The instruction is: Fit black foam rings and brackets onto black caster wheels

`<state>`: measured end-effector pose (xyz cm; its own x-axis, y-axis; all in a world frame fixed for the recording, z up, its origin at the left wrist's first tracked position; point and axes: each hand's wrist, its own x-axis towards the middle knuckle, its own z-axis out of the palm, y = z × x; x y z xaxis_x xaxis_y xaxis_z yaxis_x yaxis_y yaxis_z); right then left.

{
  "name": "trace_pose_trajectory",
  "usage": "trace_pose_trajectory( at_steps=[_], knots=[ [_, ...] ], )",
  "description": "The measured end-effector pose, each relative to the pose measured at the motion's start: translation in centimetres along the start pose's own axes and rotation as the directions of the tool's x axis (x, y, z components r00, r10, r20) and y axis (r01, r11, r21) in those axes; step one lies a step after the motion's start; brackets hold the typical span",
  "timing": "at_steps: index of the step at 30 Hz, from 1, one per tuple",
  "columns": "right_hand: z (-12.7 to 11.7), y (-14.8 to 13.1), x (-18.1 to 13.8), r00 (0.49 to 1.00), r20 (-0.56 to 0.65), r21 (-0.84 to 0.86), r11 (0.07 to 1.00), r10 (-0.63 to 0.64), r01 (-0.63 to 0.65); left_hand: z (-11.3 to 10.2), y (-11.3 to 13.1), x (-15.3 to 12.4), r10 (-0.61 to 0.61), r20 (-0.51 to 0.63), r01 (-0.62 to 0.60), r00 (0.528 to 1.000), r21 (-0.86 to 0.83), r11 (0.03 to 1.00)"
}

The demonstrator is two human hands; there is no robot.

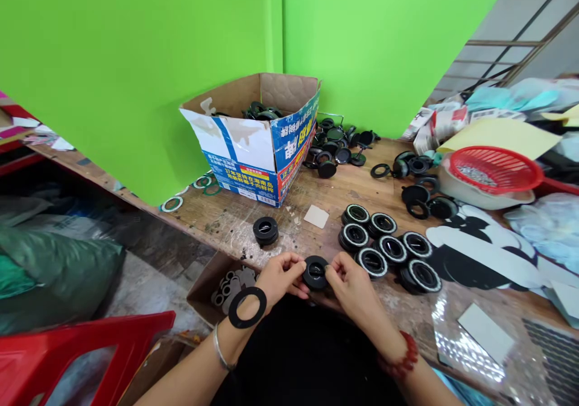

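Note:
Between the fingertips of my left hand [284, 276] and my right hand [355, 282] is a round black ring-shaped part [315, 272], held at the table's front edge. Both hands are closed on its opposite sides. A flat black ring [246, 307] lies on my left wrist, above a silver bangle. Ahead of my left hand a short stack of black rings [265, 231] stands on the table. Just beyond my right hand are several stacked black ring parts [371, 262] with pale rims. What the fingers cover on the held part is hidden.
A printed cardboard box [244, 177] with dark parts inside stands at the back. Black round parts [335, 146] are heaped beside it. A red basket [495, 169] sits at the right, a red stool [90, 345] at the lower left. Below the edge is a carton of grey rings [228, 288].

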<state>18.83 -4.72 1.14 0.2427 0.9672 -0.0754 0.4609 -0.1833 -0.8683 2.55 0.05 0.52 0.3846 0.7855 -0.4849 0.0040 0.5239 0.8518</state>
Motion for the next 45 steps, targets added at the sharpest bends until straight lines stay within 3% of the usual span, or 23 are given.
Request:
trace_pose_trajectory(
  at_steps=[6,14,19,22,26,29,31,34,38,42,43,45],
  knots=[
    [0.2,-0.2,0.8,0.953,0.213,0.223,0.938,0.218,-0.264,0.6,0.5,0.6,0.000,0.011,-0.001,1.000,0.074,0.997],
    [0.5,-0.2,2.5,0.944,0.268,0.217,0.943,0.190,-0.252,1.3,0.5,1.1,0.039,0.028,-0.043,0.999,0.152,0.987],
    [-0.3,0.9,1.1,0.910,0.386,0.410,0.854,0.154,-0.319,1.4,-0.4,-0.2,0.074,0.008,-0.074,0.997,0.079,0.994],
    [0.2,1.2,0.8,0.931,0.324,0.430,0.851,0.168,-0.303,2.1,-0.4,-0.2,0.071,-0.068,-0.065,0.995,0.087,0.994],
    [0.9,1.0,-0.3,0.965,0.213,0.448,0.862,0.156,-0.238,1.9,0.8,-0.2,0.081,-0.103,-0.069,0.991,0.119,0.990],
    [-0.1,1.2,-1.9,0.998,0.044,0.396,0.916,0.044,-0.057,-0.4,3.2,-0.5,0.174,-0.196,-0.150,0.965,0.129,0.980],
    [-1.6,1.8,-2.6,0.988,-0.117,0.221,0.967,-0.105,0.129,-2.6,5.2,-0.5,0.243,-0.289,-0.212,0.926,0.135,0.968],
    [-4.1,3.4,-2.4,0.895,-0.286,-0.173,0.938,-0.341,0.302,-5.6,7.6,0.2,0.276,-0.399,-0.233,0.875,0.152,0.960],
    [-5.7,5.0,-1.1,0.803,-0.274,-0.513,0.787,-0.529,0.343,-6.8,8.6,1.2,0.280,-0.438,-0.227,0.854,0.169,0.959],
    [-4.5,4.7,-1.4,0.782,-0.210,-0.503,0.751,-0.587,0.429,-5.3,7.7,0.4,0.391,-0.486,-0.355,0.782,0.168,0.920],
    [-3.9,4.5,-1.6,0.783,-0.191,-0.479,0.752,-0.592,0.452,-4.5,7.2,0.0,0.404,-0.472,-0.377,0.784,0.157,0.913],
    [-2.7,3.8,-2.2,0.781,-0.149,-0.444,0.747,-0.607,0.495,-2.5,6.0,-0.6,0.380,-0.353,-0.371,0.855,0.096,0.924]
  ],
)
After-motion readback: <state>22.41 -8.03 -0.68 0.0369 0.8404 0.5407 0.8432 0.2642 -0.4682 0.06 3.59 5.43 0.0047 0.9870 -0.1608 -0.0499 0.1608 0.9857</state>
